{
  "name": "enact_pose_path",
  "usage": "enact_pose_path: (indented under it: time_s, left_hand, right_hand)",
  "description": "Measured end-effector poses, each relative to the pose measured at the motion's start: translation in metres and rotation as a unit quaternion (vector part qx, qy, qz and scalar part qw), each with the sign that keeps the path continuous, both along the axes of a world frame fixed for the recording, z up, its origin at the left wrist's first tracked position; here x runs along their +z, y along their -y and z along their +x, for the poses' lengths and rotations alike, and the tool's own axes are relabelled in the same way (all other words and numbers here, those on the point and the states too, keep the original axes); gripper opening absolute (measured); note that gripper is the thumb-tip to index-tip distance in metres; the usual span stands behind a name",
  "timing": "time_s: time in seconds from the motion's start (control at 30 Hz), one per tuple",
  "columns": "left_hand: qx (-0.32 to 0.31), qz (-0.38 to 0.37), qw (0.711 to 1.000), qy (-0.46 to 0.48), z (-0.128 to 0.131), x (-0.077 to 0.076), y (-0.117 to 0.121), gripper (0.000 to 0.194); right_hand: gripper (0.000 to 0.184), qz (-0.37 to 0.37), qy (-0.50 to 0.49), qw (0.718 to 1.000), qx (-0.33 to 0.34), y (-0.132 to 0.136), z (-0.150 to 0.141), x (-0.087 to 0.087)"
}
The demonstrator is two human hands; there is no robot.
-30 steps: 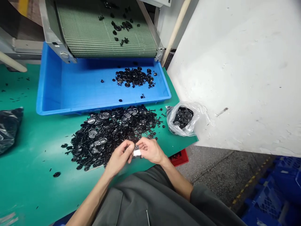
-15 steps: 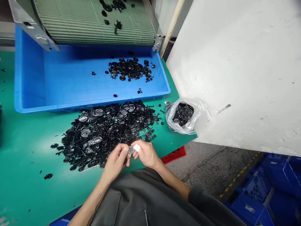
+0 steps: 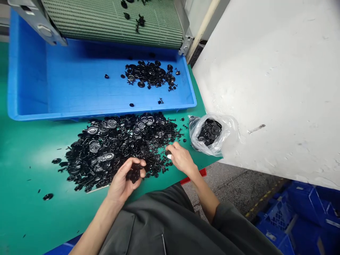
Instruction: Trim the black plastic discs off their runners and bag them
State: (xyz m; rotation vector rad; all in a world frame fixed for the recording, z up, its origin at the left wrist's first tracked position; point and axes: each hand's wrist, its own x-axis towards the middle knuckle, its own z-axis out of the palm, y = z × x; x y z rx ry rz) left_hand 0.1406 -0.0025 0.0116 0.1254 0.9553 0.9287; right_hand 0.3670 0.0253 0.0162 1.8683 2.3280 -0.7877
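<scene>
My left hand (image 3: pixel 121 182) is cupped with fingers curled around several small black plastic parts (image 3: pixel 134 173), over the near edge of a heap. My right hand (image 3: pixel 182 159), with something white on a fingertip, pinches a black round disc (image 3: pixel 168 152) between thumb and fingers. It is right of the heap, short of the bag. The heap of black plastic discs and small branched pieces (image 3: pixel 108 148) spreads over the green table. A clear plastic bag (image 3: pixel 225 129) stands open at the table's right corner, with black discs (image 3: pixel 210 131) inside.
Beyond the heap is a blue tray (image 3: pixel 79 95) with a smaller pile of black parts (image 3: pixel 151 72). A green conveyor belt (image 3: pixel 111 24) ends above it, carrying a few pieces. A white panel (image 3: pixel 273 81) borders the right side. Blue crates (image 3: pixel 300 209) and a red bin (image 3: pixel 193 175) are lower down.
My hands were together, handling a disc between them. Now they are apart: my right hand has moved right toward the bag with a disc, while my left keeps black parts.
</scene>
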Motion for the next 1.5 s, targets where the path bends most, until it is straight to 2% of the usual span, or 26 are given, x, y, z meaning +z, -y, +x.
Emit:
enact_pose_path:
  time_s: [0.1,0.17,0.27,0.33,0.4,0.47,0.5,0.53,0.57,0.63,0.7,0.8,0.87,0.97,1.03,1.1,1.2,1.3,1.4,1.47,1.5]
  left_hand:
    - [0.024,-0.032,0.999,0.032,0.001,0.000,-0.002,0.042]
    - [0.023,-0.027,0.999,0.039,0.001,0.001,-0.003,0.044]
    - [-0.011,-0.001,1.000,0.021,0.005,0.002,-0.004,0.033]
    - [-0.059,0.025,0.998,-0.024,0.011,0.001,-0.003,0.035]
    - [-0.113,0.066,0.987,-0.089,0.019,0.000,-0.001,0.039]
    - [-0.155,0.112,0.970,-0.151,0.026,-0.001,0.001,0.040]
    - [-0.172,0.132,0.960,-0.179,0.029,-0.001,0.002,0.040]
    - [-0.187,0.150,0.949,-0.203,0.031,-0.001,0.003,0.040]
    - [-0.199,0.163,0.940,-0.225,0.031,-0.001,0.004,0.038]
    - [-0.219,0.181,0.924,-0.256,0.028,-0.001,0.007,0.036]
    - [-0.225,0.187,0.918,-0.269,0.023,-0.001,0.011,0.037]
    - [-0.229,0.190,0.909,-0.291,0.014,-0.001,0.017,0.038]
    - [-0.239,0.203,0.898,-0.308,0.010,0.001,0.020,0.036]
    - [-0.262,0.216,0.889,-0.307,0.007,0.002,0.022,0.037]
    - [-0.271,0.202,0.896,-0.288,0.005,0.002,0.024,0.039]
    - [-0.268,0.180,0.907,-0.269,0.003,0.000,0.027,0.040]
    - [-0.253,0.163,0.917,-0.260,0.001,-0.003,0.032,0.040]
    - [-0.242,0.148,0.928,-0.241,0.002,-0.003,0.035,0.040]
    - [-0.188,0.127,0.955,-0.192,0.007,-0.001,0.035,0.038]
    - [-0.147,0.116,0.969,-0.161,0.007,-0.001,0.032,0.035]
    - [-0.124,0.114,0.974,-0.153,0.006,-0.002,0.030,0.034]
  right_hand:
    - [0.030,0.005,-0.054,0.998,-0.006,-0.002,0.002,0.002]
    - [0.020,0.014,-0.119,0.993,-0.019,-0.001,0.003,-0.001]
    - [0.011,0.003,-0.228,0.968,-0.106,0.002,0.002,-0.008]
    - [0.009,-0.038,-0.323,0.923,-0.204,0.004,-0.003,-0.012]
    - [0.024,-0.097,-0.428,0.855,-0.278,0.008,-0.012,-0.014]
    - [0.039,-0.143,-0.502,0.797,-0.303,0.012,-0.023,-0.013]
    - [0.041,-0.152,-0.520,0.784,-0.304,0.015,-0.029,-0.013]
    - [0.039,-0.150,-0.522,0.783,-0.302,0.019,-0.033,-0.012]
    - [0.035,-0.137,-0.512,0.793,-0.299,0.022,-0.037,-0.011]
    - [0.028,-0.085,-0.467,0.836,-0.275,0.029,-0.041,-0.008]
    - [0.024,-0.034,-0.413,0.883,-0.223,0.034,-0.041,-0.005]
    - [0.023,-0.020,-0.349,0.927,-0.134,0.039,-0.040,0.002]
    - [0.027,-0.022,-0.324,0.942,-0.083,0.041,-0.040,0.005]
    - [0.034,0.003,-0.321,0.947,0.006,0.040,-0.039,0.005]
    - [0.034,0.007,-0.322,0.945,0.055,0.039,-0.038,0.002]
    - [0.031,0.002,-0.322,0.944,0.071,0.037,-0.038,-0.001]
    - [0.026,-0.009,-0.324,0.945,0.047,0.038,-0.043,-0.004]
    - [0.020,-0.009,-0.339,0.941,-0.021,0.043,-0.054,-0.005]
    - [0.020,-0.050,-0.380,0.917,-0.112,0.046,-0.060,-0.009]
    - [0.024,-0.086,-0.408,0.893,-0.166,0.043,-0.056,-0.013]
    - [0.027,-0.081,-0.408,0.890,-0.184,0.039,-0.052,-0.015]
